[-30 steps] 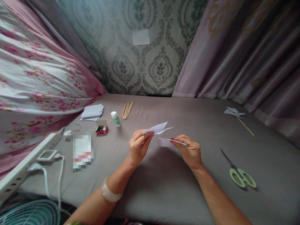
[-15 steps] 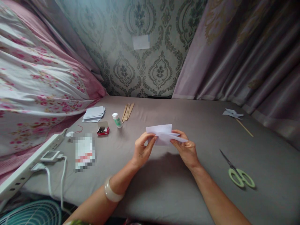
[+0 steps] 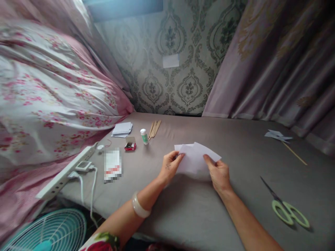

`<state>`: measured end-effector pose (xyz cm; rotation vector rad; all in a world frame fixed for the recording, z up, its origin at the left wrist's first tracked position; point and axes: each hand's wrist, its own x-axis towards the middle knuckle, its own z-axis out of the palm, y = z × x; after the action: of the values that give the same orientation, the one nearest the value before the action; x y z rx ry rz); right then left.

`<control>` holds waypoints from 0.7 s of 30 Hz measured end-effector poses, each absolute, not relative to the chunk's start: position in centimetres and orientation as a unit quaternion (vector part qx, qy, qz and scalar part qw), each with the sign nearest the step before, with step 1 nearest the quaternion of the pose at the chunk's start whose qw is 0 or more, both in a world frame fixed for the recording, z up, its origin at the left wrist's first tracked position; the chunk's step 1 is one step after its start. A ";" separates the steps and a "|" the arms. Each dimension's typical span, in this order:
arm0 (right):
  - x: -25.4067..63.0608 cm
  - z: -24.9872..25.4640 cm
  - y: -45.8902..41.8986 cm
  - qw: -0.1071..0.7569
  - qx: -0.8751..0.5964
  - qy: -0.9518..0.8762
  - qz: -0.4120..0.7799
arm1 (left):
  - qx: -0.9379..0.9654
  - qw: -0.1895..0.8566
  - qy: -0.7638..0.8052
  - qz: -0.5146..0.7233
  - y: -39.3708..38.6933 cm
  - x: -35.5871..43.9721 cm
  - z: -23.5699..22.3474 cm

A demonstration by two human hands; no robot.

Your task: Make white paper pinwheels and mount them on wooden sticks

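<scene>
Head camera: Folded white paper [image 3: 196, 158] held above grey cloth-covered surface [image 3: 180, 212]

Head view, a person's bare left hand [image 3: 169, 166], below a pale, glossy bangle [image 3: 140, 206] on the forearm, pinches the left side of the folded white paper between thumb and fingers. The bare right hand [image 3: 220, 174] grasps the opposite side, its thumb pressed on the face of the paper. The layered paper spans both hands over the middle of the grey cloth-covered surface.

Toward the right edge lies a pair of scissors with pale green handles [image 3: 278, 201], its dark blades pointing toward the far edge. Near the far right corner rests a white paper pinwheel on a thin wooden stick [image 3: 278, 135].

Near the far left corner sits a stack of white paper pieces [image 3: 122, 129]. Toward the near edge from it stands a small open red box of dark contents [image 3: 130, 144], too small to identify. Just beside the box, a white-capped green-and-white tube [image 3: 144, 137] stands upright next to a bundle of flat wooden sticks [image 3: 155, 129]. A blurred white packet with a red band [image 3: 112, 165] lies near the long white power strip [image 3: 65, 172] along the left edge.
</scene>
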<state>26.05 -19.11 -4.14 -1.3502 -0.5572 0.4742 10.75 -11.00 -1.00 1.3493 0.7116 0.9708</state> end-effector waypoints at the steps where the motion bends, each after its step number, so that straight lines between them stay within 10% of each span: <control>1: 26.3 -4.4 -19.1 0.732 -0.613 -0.223 0.194 | 0.578 0.616 0.309 0.437 -10.8 10.2 -0.5; 13: 27.2 -6.7 -18.1 0.761 -0.586 -0.123 0.249 | 0.468 0.297 0.326 0.766 0.2 -5.7 7.4; 21: 27.3 -7.0 -18.1 0.759 -0.574 -0.116 0.284 | 0.515 0.017 0.523 0.679 9.0 -10.7 6.3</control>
<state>27.27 -18.07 -7.00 -1.2503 -0.2523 0.6184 -10.73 9.04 6.28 1.6021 1.6249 2.1095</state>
